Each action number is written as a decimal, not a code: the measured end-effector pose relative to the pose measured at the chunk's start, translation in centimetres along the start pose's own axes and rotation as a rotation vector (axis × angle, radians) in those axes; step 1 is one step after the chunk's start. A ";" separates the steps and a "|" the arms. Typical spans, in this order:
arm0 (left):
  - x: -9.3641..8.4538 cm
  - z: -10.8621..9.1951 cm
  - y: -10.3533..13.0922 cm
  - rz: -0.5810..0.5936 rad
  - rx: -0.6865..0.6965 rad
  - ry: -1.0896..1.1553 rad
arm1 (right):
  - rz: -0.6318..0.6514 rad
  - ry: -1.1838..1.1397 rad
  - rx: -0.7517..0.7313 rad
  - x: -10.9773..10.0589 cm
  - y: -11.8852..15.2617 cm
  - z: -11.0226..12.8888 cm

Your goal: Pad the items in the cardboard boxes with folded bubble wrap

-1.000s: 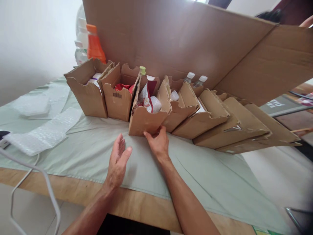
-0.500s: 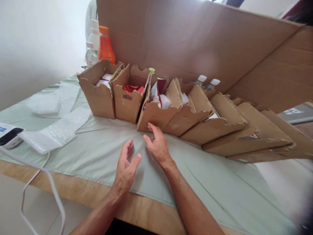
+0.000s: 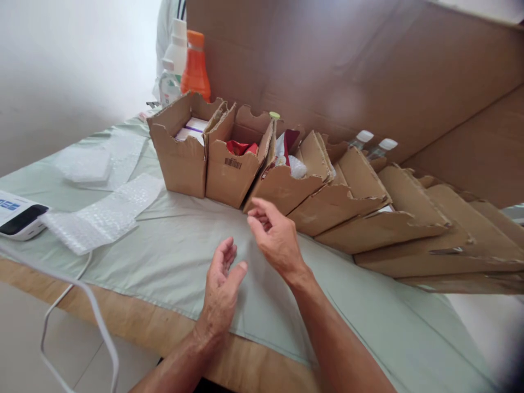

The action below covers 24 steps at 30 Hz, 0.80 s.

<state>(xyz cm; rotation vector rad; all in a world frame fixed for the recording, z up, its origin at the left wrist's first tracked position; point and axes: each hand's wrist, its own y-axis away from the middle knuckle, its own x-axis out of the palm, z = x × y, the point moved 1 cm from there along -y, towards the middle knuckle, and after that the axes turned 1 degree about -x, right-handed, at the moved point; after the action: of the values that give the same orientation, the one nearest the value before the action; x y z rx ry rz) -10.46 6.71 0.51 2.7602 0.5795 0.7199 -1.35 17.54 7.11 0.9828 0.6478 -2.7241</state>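
My left hand (image 3: 223, 286) hovers over the green cloth (image 3: 172, 284) with its fingers loosely curled and the thumb apart, holding nothing. Further right and forward, my right hand (image 3: 276, 237) has bent fingers with a gap to the thumb, and it too is without anything in it. Its fingertips are close to the lower front of a leaning cardboard bin (image 3: 286, 188), where a red and white packet (image 3: 284, 147) and some bubble wrap (image 3: 297, 167) show. Left of that bin stands another cardboard bin (image 3: 227, 177) with a red packet (image 3: 241, 148) inside.
Bubble wrap sheets (image 3: 104, 213) and a white device (image 3: 20, 215) with a cable (image 3: 96, 311) lie at left. An orange bottle (image 3: 196, 68) stands behind the leftmost bin (image 3: 180, 169), which holds white boxes. More bins (image 3: 380, 232) lean rightward before a tall cardboard panel (image 3: 307, 60).
The view has shifted, so the bins appear further right. My right hand's fingers have curled in more and drawn slightly back from the bin; my left hand keeps much the same pose.
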 end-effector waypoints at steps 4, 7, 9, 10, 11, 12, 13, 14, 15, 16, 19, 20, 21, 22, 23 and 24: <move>0.1 -0.5 -0.3 -0.062 -0.021 0.057 | -0.130 0.074 -0.123 -0.6 -4.2 3.9; 0.1 -0.6 -0.6 -0.102 -0.017 0.075 | -0.147 0.136 -0.089 -0.3 -7.8 4.5; 0.1 -0.7 -0.7 -0.121 0.009 0.073 | -0.099 0.128 -0.029 0.1 -9.2 4.2; 0.0 -0.7 -0.7 -0.134 0.030 0.070 | -0.080 0.109 -0.007 0.3 -9.4 3.9; -0.1 -0.7 -0.7 -0.153 0.061 0.069 | -0.067 0.083 0.003 0.4 -9.2 3.8; -0.3 -0.8 -0.6 -0.175 0.103 0.069 | -0.066 0.054 0.003 0.4 -8.6 3.8; -0.7 -1.0 -0.4 -0.201 0.155 0.072 | -0.071 0.026 -0.006 0.4 -7.7 4.0; -1.1 -1.2 -0.2 -0.230 0.216 0.081 | -0.077 0.003 -0.020 0.3 -6.3 4.3; -1.7 -1.6 0.1 -0.265 0.279 0.094 | -0.082 -0.015 -0.039 0.0 -4.7 4.7; -2.4 -2.1 0.4 -0.301 0.339 0.111 | -0.081 -0.031 -0.065 -0.4 -2.8 5.2; -4.9 -4.0 1.4 -0.406 0.481 0.154 | -0.052 -0.045 -0.159 -2.3 3.6 6.9; -5.7 -4.7 1.6 -0.422 0.516 0.152 | -0.048 -0.038 -0.182 -3.2 5.7 7.3; -6.5 -5.3 1.8 -0.423 0.543 0.138 | -0.052 -0.027 -0.191 -4.3 7.6 7.4; -7.1 -5.8 2.0 -0.411 0.562 0.110 | -0.063 -0.012 -0.180 -5.5 9.4 7.3; -7.6 -6.1 2.2 -0.387 0.573 0.069 | -0.089 -0.001 -0.149 -6.9 10.9 6.9; -8.0 -6.1 2.4 -0.347 0.579 0.019 | -0.131 0.002 -0.102 -8.3 12.2 6.2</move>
<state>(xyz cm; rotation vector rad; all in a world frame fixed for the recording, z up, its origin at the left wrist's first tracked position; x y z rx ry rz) -19.20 1.88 3.14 3.0141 1.4225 0.5616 5.14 4.00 12.55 0.9510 0.8721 -2.7690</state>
